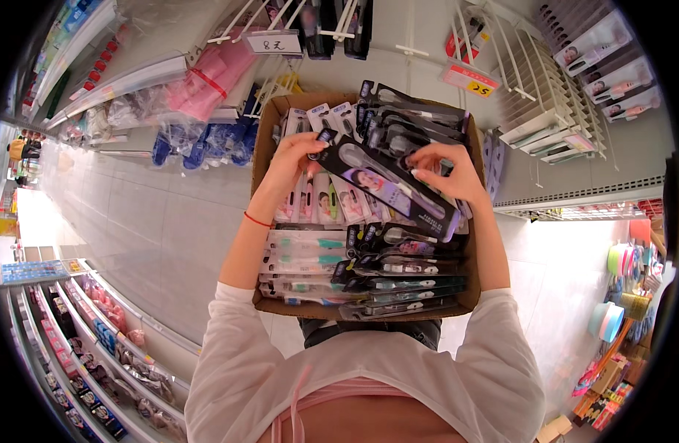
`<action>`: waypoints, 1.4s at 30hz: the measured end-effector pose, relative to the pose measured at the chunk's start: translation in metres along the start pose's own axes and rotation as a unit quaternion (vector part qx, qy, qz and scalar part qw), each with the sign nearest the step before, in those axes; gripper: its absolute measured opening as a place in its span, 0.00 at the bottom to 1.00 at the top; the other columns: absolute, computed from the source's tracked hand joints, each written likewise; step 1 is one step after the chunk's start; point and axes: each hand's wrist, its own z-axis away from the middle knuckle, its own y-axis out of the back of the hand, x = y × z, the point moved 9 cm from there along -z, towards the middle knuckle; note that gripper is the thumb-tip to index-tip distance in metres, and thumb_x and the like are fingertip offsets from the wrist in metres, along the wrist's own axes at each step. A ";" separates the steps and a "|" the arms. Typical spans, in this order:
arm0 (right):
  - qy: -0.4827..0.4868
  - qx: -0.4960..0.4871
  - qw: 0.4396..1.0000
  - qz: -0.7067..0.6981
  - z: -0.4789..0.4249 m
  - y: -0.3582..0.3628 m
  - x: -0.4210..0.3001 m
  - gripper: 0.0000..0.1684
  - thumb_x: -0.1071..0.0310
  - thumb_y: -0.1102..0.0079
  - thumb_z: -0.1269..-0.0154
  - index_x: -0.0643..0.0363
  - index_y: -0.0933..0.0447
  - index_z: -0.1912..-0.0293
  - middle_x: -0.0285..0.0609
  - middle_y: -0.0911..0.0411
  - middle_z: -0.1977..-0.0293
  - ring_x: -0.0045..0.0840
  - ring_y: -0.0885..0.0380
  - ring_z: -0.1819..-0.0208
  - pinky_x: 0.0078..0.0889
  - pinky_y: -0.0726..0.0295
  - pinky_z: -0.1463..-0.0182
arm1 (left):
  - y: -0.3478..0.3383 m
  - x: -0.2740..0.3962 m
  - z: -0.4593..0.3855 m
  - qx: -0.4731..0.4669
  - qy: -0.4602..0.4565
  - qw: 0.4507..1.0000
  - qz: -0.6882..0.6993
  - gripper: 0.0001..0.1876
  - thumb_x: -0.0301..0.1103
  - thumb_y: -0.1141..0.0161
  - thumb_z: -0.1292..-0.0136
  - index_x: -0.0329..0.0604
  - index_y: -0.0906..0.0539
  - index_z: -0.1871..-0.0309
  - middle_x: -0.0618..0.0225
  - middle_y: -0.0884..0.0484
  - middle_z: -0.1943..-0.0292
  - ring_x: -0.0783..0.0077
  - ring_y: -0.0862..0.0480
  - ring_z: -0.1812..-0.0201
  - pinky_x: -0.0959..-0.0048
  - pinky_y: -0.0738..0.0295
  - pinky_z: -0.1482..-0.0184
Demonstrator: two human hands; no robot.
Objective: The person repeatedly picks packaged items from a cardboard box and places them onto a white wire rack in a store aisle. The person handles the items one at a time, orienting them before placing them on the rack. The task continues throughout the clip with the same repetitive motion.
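Observation:
Over an open cardboard box (478, 260) full of packaged toothbrushes, my left hand (295, 158) pinches the upper left end of a black and purple toothbrush blister pack (392, 185). This pack lies at a slant across the others. Just above its right part is my right hand (447, 170), fingers curled among the black packs; whether it grips one is hidden. White and pink toothbrush packs (339, 202) stand in the middle of the box. Along its near side lie white packs with green-handled toothbrushes (306, 257) beside dark packs (417, 282).
Beyond the box is a display wall with white hooks (411, 51) and hanging packs. Blue packaged items (198, 145) hang at the left. A wire rack (555, 94) juts out at the right. Stocked shelves (106, 343) stand at lower left.

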 end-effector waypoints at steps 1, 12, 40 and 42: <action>-0.030 -0.026 0.998 -0.045 0.002 -0.005 0.005 0.10 0.73 0.34 0.47 0.63 0.19 0.62 0.33 0.21 0.74 0.11 0.26 0.71 0.16 0.28 0.65 | 0.004 0.003 -0.001 -0.002 -0.022 0.999 0.029 0.06 0.30 0.43 0.40 0.38 0.22 0.72 0.73 0.24 0.78 0.84 0.32 0.83 0.83 0.40 0.79; -0.114 -0.166 0.943 -0.264 0.013 -0.028 0.015 0.22 0.76 0.38 0.40 0.69 0.28 0.45 0.37 0.21 0.56 0.13 0.26 0.57 0.18 0.27 0.53 | 0.018 0.003 -0.007 0.011 -0.101 0.991 0.085 0.13 0.42 0.49 0.30 0.42 0.23 0.58 0.73 0.22 0.75 0.80 0.26 0.79 0.79 0.31 0.75; 0.080 0.189 0.969 0.140 -0.048 0.073 -0.004 0.16 0.74 0.39 0.39 0.68 0.23 0.51 0.43 0.19 0.59 0.19 0.24 0.57 0.21 0.29 0.48 | -0.047 -0.018 0.008 -0.168 -0.165 0.868 -0.438 0.13 0.40 0.34 0.42 0.40 0.19 0.65 0.68 0.18 0.77 0.78 0.20 0.79 0.78 0.28 0.74; 0.078 0.189 0.967 0.149 -0.051 0.074 -0.001 0.16 0.73 0.38 0.39 0.68 0.23 0.51 0.42 0.19 0.60 0.18 0.24 0.58 0.21 0.28 0.49 | -0.050 -0.017 0.009 -0.173 -0.171 0.859 -0.451 0.13 0.41 0.34 0.42 0.41 0.19 0.65 0.69 0.18 0.77 0.78 0.20 0.79 0.78 0.28 0.74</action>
